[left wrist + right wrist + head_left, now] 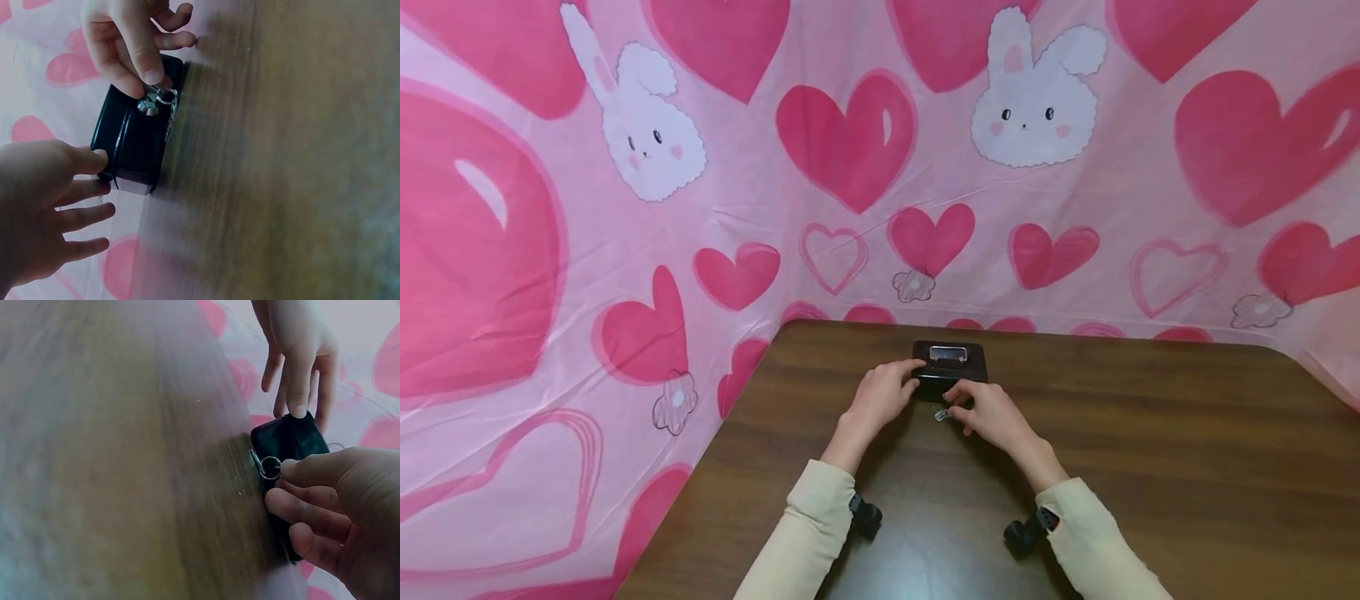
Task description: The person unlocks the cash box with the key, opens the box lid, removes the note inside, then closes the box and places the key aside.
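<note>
A small black cash box (pixel 925 386) with a silver carrying handle (pixel 948 354) on its lid stands near the table's far edge. My left hand (pixel 880 393) is at its left end; in the left wrist view the thumb touches the lid's corner and the other fingers are straight and spread. At the front, my right hand (pixel 992 414) pinches a key, mostly hidden by the fingertips, at the round silver lock (pixel 149 107). A key ring (pixel 270 467) hangs from it, with another metal key (pixel 172 119) dangling against the box front.
The box rests on a dark wood-grain table (pixel 1150 450). A pink cloth with hearts and rabbits (pixel 850 142) hangs behind the table and along its left side. Black wrist cameras (pixel 867 517) are strapped at both cream sleeves (pixel 808 525).
</note>
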Available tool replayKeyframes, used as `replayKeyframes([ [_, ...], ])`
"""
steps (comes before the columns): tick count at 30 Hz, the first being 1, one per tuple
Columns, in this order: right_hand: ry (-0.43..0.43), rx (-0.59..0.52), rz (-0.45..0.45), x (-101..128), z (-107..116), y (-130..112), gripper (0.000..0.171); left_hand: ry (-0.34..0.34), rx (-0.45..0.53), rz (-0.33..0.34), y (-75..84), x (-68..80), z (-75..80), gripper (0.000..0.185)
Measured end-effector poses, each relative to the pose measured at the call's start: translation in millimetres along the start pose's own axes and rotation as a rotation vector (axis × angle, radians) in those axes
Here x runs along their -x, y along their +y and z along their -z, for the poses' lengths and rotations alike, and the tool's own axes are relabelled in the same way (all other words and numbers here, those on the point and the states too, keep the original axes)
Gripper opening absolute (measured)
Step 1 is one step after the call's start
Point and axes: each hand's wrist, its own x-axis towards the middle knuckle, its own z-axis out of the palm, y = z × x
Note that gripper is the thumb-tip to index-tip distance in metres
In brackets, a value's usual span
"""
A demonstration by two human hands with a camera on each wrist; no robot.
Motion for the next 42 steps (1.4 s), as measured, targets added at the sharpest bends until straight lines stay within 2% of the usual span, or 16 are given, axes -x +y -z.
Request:
replayKeyframes([
  [16,0.017,-0.171,-0.134,-4,-3,10,0.009,0.008,0.012,0.018,-1.9,-3.1,-4.7,0.034],
  [19,0.005,-0.174,-0.137,-4,-1,10,0.009,0.01,0.007,0.018,-1.6,-3.5,-5.3,0.035],
  [23,-0.008,-0.122,-0.068,-3,6,10,0.011,0.008,0.001,0.02,-1.0,-3.6,-5.1,0.035],
  [28,0.039,-0.087,-0.013,-2,19,8,0.013,-0.003,-0.002,0.024,0.3,-3.7,-3.5,0.036],
  [35,0.086,-0.125,-0.015,1,36,11,0.019,-0.035,0.017,0.051,0.9,-4.0,-0.2,0.047],
  [42,0.209,-0.091,-0.024,2,50,24,0.019,-0.038,0.076,0.098,-2.3,-2.7,6.5,0.048],
])
